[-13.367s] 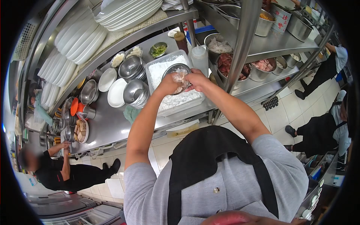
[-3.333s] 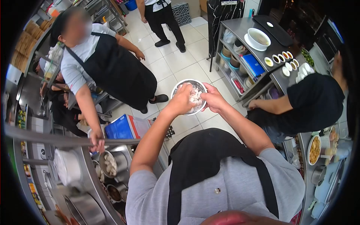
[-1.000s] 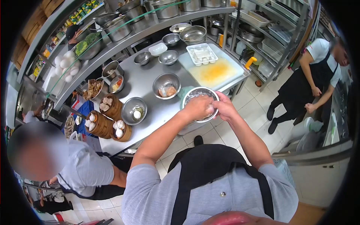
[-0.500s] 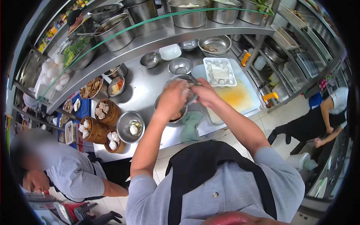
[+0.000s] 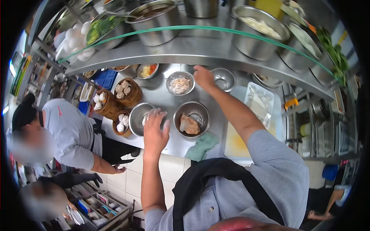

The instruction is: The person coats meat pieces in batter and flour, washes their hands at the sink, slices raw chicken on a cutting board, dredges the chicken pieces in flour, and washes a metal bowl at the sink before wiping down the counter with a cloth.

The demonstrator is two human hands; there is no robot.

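Note:
My left hand (image 5: pixel 154 129) is open, fingers spread, above the right side of a steel bowl (image 5: pixel 135 122); it hides most of that bowl's contents. My right hand (image 5: pixel 204 78) reaches between a steel bowl of pale shredded food (image 5: pixel 180 85) and another steel bowl (image 5: pixel 223 80). One of its fingers is stretched out and the others are partly hidden; nothing shows in its grasp. Between my forearms stands a larger steel bowl (image 5: pixel 176 122) with a piece of pale brownish meat (image 5: pixel 189 124) in it.
Bamboo steamers (image 5: pixel 129 92) with dumplings and buns stand at the left. A green cloth (image 5: pixel 202 146) lies near the front edge. Right are a cutting board (image 5: pixel 235 144) and a white tray (image 5: pixel 266 101). Pots fill the overhead shelf (image 5: pixel 200 54). A co-worker (image 5: pixel 73 127) stands left.
My hands, together on a bowl before, are now apart: the left moved left over another bowl, the right forward. The meat bowl is uncovered. My view has shifted.

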